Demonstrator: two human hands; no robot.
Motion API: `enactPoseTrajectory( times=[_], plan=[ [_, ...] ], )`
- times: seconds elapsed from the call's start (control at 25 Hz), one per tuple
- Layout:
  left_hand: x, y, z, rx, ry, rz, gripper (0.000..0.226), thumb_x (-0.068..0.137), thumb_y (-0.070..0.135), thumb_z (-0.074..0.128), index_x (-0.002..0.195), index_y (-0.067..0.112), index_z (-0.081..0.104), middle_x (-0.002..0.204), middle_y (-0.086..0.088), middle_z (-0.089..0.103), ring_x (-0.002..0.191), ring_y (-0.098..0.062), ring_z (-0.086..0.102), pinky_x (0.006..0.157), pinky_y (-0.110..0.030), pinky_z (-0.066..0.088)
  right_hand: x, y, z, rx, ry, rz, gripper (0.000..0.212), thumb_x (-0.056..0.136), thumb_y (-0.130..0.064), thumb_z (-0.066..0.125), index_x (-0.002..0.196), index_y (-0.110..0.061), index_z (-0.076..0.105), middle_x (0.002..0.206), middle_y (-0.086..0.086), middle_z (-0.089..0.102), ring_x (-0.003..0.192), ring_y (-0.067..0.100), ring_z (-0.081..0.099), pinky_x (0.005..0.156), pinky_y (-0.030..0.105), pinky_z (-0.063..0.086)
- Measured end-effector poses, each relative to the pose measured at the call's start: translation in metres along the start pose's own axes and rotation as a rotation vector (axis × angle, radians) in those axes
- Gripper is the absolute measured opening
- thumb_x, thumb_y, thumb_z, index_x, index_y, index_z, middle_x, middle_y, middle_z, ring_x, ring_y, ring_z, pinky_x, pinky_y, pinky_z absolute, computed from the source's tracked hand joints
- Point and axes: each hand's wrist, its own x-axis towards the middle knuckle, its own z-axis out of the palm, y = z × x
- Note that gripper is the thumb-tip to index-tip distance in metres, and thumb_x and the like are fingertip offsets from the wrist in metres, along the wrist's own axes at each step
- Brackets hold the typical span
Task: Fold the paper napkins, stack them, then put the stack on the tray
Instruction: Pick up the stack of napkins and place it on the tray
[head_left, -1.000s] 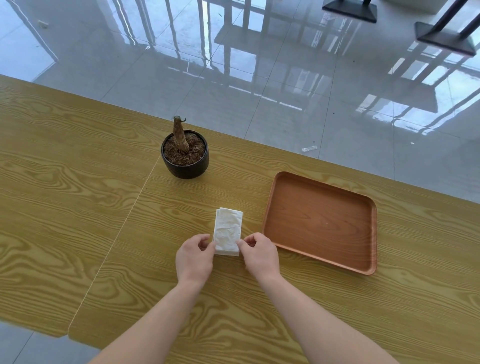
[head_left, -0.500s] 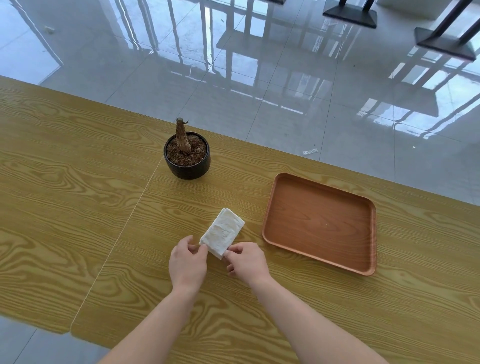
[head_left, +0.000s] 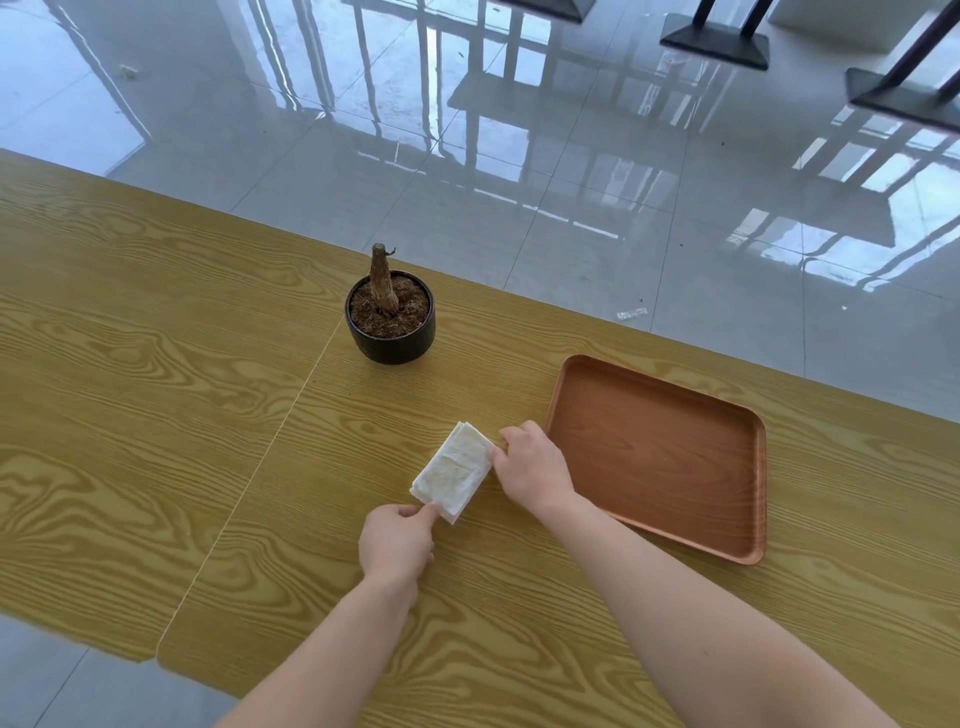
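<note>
A small stack of folded white paper napkins lies turned diagonally on the wooden table, just left of the brown tray. My left hand pinches the stack's near corner with thumb and forefinger. At the stack's far right edge, my right hand grips it with curled fingers, between the stack and the tray's left rim. The tray has nothing in it.
A black pot with soil and a cut stem stands behind the napkins. A seam runs between two table tops. The table's far edge borders a glossy tiled floor; dark table bases stand far back.
The napkin stack has been turned from upright to diagonal. My right hand moved from the near edge up to the far right edge; my left hand stayed at the near corner.
</note>
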Motion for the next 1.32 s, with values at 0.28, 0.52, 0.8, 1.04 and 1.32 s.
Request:
enactPoseTrajectory(
  times=[0.28,0.52,0.8,1.04,1.32],
  plan=[
    [0.004,0.013,0.004,0.031,-0.024,0.025,0.025,0.083,0.024,0.071,0.08,-0.001,0.075,0.07,-0.011,0.069,0.061,-0.025,0.06,0.076,-0.051,0.058,0.006,-0.006,0.005,0.005,0.003,0.016,0.029,0.1,-0.032,0.053,0.108,-0.01,0.07,0.112,0.009,0.065,0.101,0.028,0.063,0.082,0.039,0.051],
    [0.008,0.016,0.008,0.083,-0.004,0.036,0.019,0.081,0.021,0.071,0.079,0.003,0.073,0.068,-0.009,0.065,0.06,-0.022,0.054,0.06,-0.034,0.045,0.0,-0.007,0.013,-0.017,0.016,0.073,0.02,0.093,-0.029,0.058,0.091,-0.01,0.065,0.094,0.007,0.069,0.087,0.027,0.065,0.068,0.037,0.051],
    [0.01,0.024,0.011,0.042,0.067,0.043,0.02,0.08,0.021,0.071,0.096,0.008,0.071,0.086,-0.005,0.071,0.074,-0.022,0.063,0.06,-0.031,0.044,-0.007,-0.01,0.024,0.005,0.073,0.145,0.026,0.094,-0.033,0.059,0.105,-0.01,0.065,0.106,0.009,0.069,0.097,0.029,0.066,0.069,0.032,0.043],
    [0.028,0.021,0.009,-0.163,0.074,-0.143,0.054,0.081,0.018,0.076,0.13,0.005,0.059,0.114,-0.014,0.067,0.103,-0.034,0.062,0.09,-0.046,0.053,-0.009,-0.01,0.028,0.038,0.088,0.18,0.025,0.093,-0.033,0.06,0.104,-0.011,0.065,0.107,0.008,0.069,0.098,0.029,0.067,0.074,0.035,0.052],
    [0.025,0.02,0.012,-0.11,0.054,-0.067,0.037,0.078,0.015,0.079,0.111,0.009,0.064,0.098,-0.006,0.068,0.09,-0.024,0.062,0.078,-0.038,0.049,-0.011,-0.01,0.029,0.05,0.111,0.197,0.028,0.092,-0.036,0.062,0.105,-0.012,0.067,0.108,0.007,0.069,0.099,0.029,0.067,0.076,0.035,0.052]
  ],
)
